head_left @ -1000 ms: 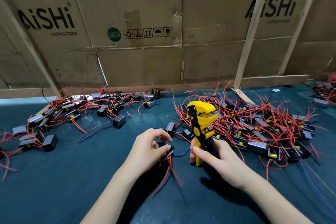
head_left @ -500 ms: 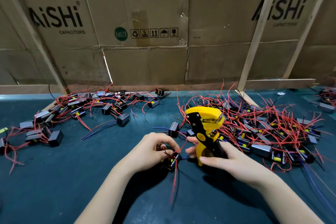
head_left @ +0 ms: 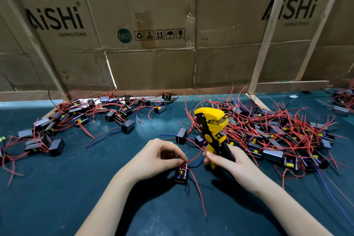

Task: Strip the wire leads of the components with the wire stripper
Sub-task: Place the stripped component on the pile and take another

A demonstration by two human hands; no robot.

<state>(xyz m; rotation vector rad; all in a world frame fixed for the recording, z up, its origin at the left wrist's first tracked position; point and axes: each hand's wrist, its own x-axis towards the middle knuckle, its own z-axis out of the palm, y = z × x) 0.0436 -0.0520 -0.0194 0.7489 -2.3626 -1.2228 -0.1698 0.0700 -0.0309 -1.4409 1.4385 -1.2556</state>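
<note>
Head view: left hand (head_left: 156,160) pinches component (head_left: 181,174) leads left of upright wire stripper (head_left: 212,132), gripped by right hand (head_left: 232,165).

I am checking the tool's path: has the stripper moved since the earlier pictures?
No, hardly: the stripper in the right hand stays just right of the loose component on the mat. The left hand pinches a lead.
</note>
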